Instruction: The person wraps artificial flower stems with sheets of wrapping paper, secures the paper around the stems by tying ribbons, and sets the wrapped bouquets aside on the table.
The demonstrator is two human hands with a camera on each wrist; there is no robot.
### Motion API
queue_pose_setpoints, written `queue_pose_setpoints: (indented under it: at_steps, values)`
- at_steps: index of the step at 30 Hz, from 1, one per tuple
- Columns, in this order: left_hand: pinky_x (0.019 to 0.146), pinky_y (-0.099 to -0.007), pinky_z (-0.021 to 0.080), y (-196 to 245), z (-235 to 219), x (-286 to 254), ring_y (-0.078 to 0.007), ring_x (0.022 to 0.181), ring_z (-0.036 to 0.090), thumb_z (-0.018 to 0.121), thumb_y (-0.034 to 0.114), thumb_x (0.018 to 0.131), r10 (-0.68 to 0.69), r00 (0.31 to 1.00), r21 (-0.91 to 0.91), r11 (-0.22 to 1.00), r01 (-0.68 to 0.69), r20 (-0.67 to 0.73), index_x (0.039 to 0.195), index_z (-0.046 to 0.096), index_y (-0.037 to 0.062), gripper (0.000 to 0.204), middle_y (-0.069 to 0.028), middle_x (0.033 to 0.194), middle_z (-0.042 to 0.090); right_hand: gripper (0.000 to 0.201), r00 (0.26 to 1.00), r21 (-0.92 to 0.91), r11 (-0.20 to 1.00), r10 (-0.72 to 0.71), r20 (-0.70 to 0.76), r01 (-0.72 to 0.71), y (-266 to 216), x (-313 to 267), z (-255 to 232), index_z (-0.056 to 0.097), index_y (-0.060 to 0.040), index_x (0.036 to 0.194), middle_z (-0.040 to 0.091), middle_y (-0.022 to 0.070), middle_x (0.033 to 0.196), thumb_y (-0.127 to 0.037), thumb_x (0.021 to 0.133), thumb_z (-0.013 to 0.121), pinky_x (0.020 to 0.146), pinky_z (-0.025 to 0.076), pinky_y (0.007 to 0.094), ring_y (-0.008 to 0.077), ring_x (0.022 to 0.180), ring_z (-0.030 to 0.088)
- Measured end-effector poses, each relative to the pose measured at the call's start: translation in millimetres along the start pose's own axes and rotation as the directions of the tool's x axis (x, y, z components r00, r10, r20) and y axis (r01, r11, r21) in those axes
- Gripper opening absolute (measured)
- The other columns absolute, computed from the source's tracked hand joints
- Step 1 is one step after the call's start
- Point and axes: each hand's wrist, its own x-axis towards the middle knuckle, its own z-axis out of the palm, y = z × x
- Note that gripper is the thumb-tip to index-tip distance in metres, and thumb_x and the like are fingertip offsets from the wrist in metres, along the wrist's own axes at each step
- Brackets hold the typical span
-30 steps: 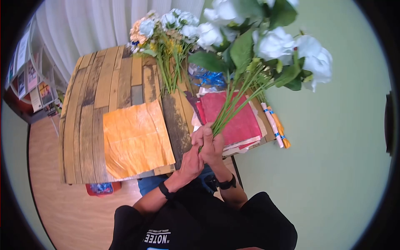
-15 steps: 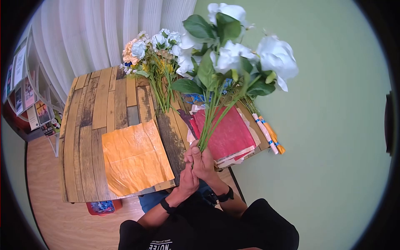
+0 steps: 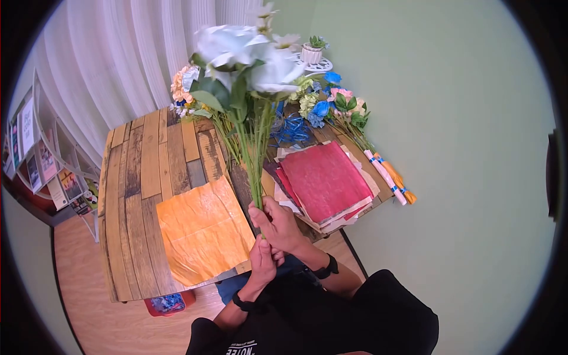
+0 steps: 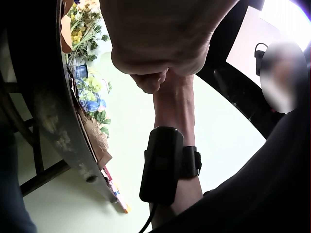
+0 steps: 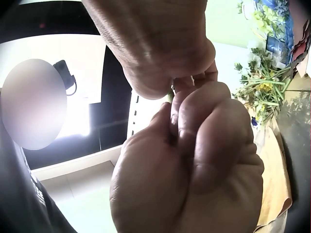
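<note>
In the head view my right hand [image 3: 278, 225] grips the green stems [image 3: 255, 171] of a bunch of large white flowers [image 3: 234, 50], held upright over the table. Just below it, my left hand [image 3: 263, 260] pinches the lower stem ends. Its curled fingers show large in the right wrist view, with a bit of green stem [image 5: 170, 95] between the two hands. The left wrist view shows my left hand [image 4: 158, 39] from behind, hiding the stems. An orange wrapping sheet [image 3: 204, 234] lies on the wooden table [image 3: 133, 171] to the left of the hands.
A stack of red and pale sheets [image 3: 328, 180] lies at right, beside rolled pink and orange papers [image 3: 393, 177]. Blue ribbon [image 3: 293, 129], further flowers [image 3: 319, 109] and a small potted plant [image 3: 312, 53] stand behind. A red bin [image 3: 171, 303] is below the table edge.
The white flowers have swung left, from the right side toward the curtain, and the stems now stand more upright. Both hands have stayed on the stems, and the right hand has turned.
</note>
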Motion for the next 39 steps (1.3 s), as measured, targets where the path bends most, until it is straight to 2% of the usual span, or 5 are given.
queue_pose_setpoints:
  at_steps: [13,20,26,33,39]
  values:
    - [0.048,-0.0236,0.04,4.1,-17.2,-4.1,-0.0081,0.059,0.038,0.038,0.051,0.108,-0.005,0.999,-0.094,0.996,0.009,0.047,0.106,0.043,0.0086,0.042,0.0012,0.077,0.035,0.032,0.988,0.034,0.991,0.125,0.089,-0.129,-15.1,6.7,7.9,0.058,-0.0001,0.097,0.061,0.0061,0.066,-0.032,0.102,0.062,0.054,0.045,0.0312,0.011,0.059,0.057]
    - [0.049,-0.0207,0.039,7.3,-13.6,-3.4,-0.0065,0.058,0.039,0.036,0.048,0.109,-0.004,0.998,-0.009,1.0,0.004,-0.057,0.105,0.043,0.009,0.04,0.0025,0.075,0.039,0.033,0.996,-0.015,0.997,0.073,0.047,-0.072,-13.6,8.5,19.6,0.055,0.0004,0.095,0.063,0.0164,0.071,-0.032,0.101,0.061,0.059,0.046,0.0435,0.0322,0.065,0.062]
    - [0.052,-0.0315,0.043,-3.8,-24.2,2.9,-0.0171,0.056,0.052,0.039,0.027,0.11,0.364,0.921,0.546,0.804,-0.237,-0.136,0.107,0.048,0.0034,0.026,-0.0066,0.068,0.051,0.031,0.998,0.078,0.995,0.058,0.019,-0.059,-23.2,9.4,26.5,0.055,-0.0008,0.096,0.064,0.024,0.077,-0.031,0.099,0.061,0.063,0.047,0.0511,0.0471,0.075,0.063]
    - [0.058,-0.0467,0.048,1.4,-14.2,11.0,-0.0461,0.072,0.064,0.046,0.013,0.106,0.499,0.852,0.78,0.592,-0.203,-0.157,0.117,0.049,-0.0015,0.019,-0.0264,0.078,0.058,0.026,0.974,0.261,0.939,0.223,0.031,-0.224,-24.1,11.2,30.3,0.061,0.0027,0.119,0.064,-0.0002,0.085,-0.018,0.104,0.058,0.065,0.042,0.0191,0.0031,0.076,0.055]
    - [0.055,-0.0482,0.047,4.4,-20.6,13.6,-0.0472,0.067,0.061,0.049,0.012,0.105,0.487,0.864,0.783,0.583,-0.215,-0.125,0.118,0.047,-0.0033,0.02,-0.0264,0.079,0.058,0.022,0.973,0.219,0.948,0.213,0.093,-0.228,-17.2,20.2,35.1,0.062,0.0008,0.115,0.062,-0.0003,0.082,-0.018,0.105,0.058,0.062,0.039,0.0181,0.0023,0.073,0.052]
